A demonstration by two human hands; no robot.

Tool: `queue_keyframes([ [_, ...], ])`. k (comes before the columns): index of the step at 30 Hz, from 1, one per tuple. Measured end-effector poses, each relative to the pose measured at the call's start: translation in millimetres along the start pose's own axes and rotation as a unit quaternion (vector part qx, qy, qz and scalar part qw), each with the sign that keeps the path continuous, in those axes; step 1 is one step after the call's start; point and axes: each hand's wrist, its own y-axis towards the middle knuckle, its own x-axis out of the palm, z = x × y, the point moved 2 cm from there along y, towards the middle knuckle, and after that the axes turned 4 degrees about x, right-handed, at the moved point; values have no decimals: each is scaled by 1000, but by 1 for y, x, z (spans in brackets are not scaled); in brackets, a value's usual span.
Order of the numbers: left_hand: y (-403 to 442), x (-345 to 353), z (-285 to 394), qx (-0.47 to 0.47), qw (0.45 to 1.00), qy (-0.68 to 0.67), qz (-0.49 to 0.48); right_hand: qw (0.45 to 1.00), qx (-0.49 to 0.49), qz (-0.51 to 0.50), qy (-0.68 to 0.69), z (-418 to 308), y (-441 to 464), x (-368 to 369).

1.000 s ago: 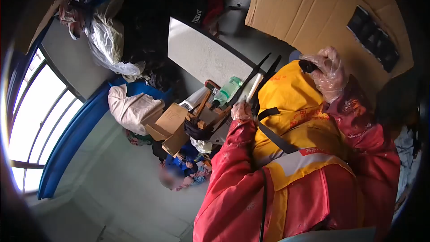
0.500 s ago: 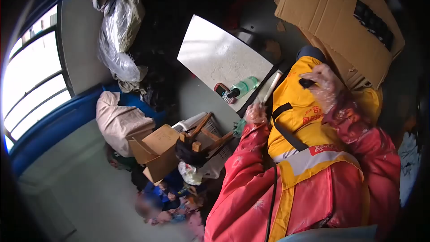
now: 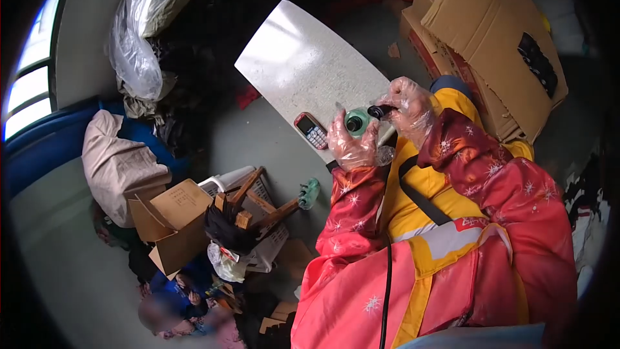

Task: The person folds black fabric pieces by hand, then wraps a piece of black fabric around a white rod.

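My left hand [image 3: 352, 145], in a clear plastic glove, is wrapped around a translucent green bottle [image 3: 354, 116] near the corner of the white board. The bottle's dark top faces up toward me. Pinched in my gloved right hand [image 3: 410, 106] is a small black cap-like piece [image 3: 380, 111], just right of the bottle; its exact kind is unclear. Left of my left hand, a red-and-black keypad phone [image 3: 311, 130] lies on the white tabletop [image 3: 303, 58].
Flattened cardboard [image 3: 491, 32] leans at the right. On the lower left stand an open cardboard box [image 3: 177, 220], a white plastic basket [image 3: 268, 245] and a wooden-legged stool [image 3: 274, 213]. Another person [image 3: 187, 304] is at the bottom left, near a blue rail [image 3: 39, 155].
The green bottle was lying on the tabletop; now it is raised in my left hand. My right hand has moved left toward it, still holding the black piece.
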Motion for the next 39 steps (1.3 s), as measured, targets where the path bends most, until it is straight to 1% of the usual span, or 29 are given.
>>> queue_keyframes([
  [2,1,7,-10,4,1000,7,-3,1000,-8,-8,-20,0,2,4],
  [3,2,7,-10,27,1000,5,-5,1000,2,-6,-17,2,2,5],
  [5,-2,6,-16,56,998,1,-19,1000,-15,23,4,7,-1,5],
  [6,-6,4,-17,54,998,7,-30,1000,-4,22,9,12,-3,6],
  [7,-8,-2,-11,23,998,-28,-42,999,-11,32,16,11,-4,1],
  [9,-17,-2,-20,-25,995,-75,-61,998,-14,52,39,16,-10,2],
  [10,-18,-3,-17,-25,994,-69,-76,997,0,57,44,17,-13,3],
  [12,-15,-2,-9,-52,992,-77,-83,998,-10,48,45,18,-13,1],
  [14,-16,0,-7,-58,989,-101,-87,999,8,41,33,14,-12,-8],
  [16,-12,2,-3,-79,988,-101,-85,1000,0,26,4,13,-12,-9],
  [17,-13,6,-5,-127,979,-138,-81,999,7,42,9,14,-13,-7],
  [18,-12,8,-7,-122,979,-140,-82,999,6,47,7,15,-12,-7],
  [20,-15,11,-16,-183,961,-189,-81,999,14,27,24,17,-10,-6],
  [21,-17,13,-18,-182,966,-171,-72,999,36,13,7,7,-6,-16],
  [22,-20,16,-25,-181,966,-171,-72,999,35,14,8,7,-4,-16],
  [24,-21,17,-32,-162,969,-177,-55,999,7,-41,4,6,-1,-13],
  [25,-21,12,-29,-157,965,-191,-84,999,4,-43,5,3,-1,-14],
  [26,-20,10,-28,-158,966,-191,-78,998,-4,-60,-26,-1,-1,-14],
  [27,-17,10,-25,-111,977,-154,-93,995,-12,-78,-59,-5,0,-14],
  [28,-13,9,-17,-66,985,-118,-108,995,-17,-82,-61,-8,1,-15],
  [29,-16,7,-15,-139,975,-123,-124,996,-14,-64,-57,-5,0,-11],
  [30,-15,1,-6,-139,975,-127,-119,997,-12,-44,-55,-4,0,-11],
  [32,-11,-13,6,-87,983,-92,-133,996,-27,-52,-66,-8,4,-16],
  [33,-13,-13,4,-162,961,-202,-95,995,-37,-60,-74,-11,7,-19],
  [34,-14,-13,2,-199,948,-245,-33,993,-45,-67,-83,-14,9,-23],
  [36,-6,-16,-5,-201,936,-283,51,990,-61,-85,-99,-21,12,-29],
  [37,-1,-23,-4,-73,985,-158,-9,995,-7,-44,-88,-14,11,-17],
  [38,3,-19,-8,-74,984,-159,-4,995,-12,-45,-89,-7,7,-12],
  [39,16,-8,-7,-101,979,-175,12,993,-34,-44,-103,-9,9,-12],
])
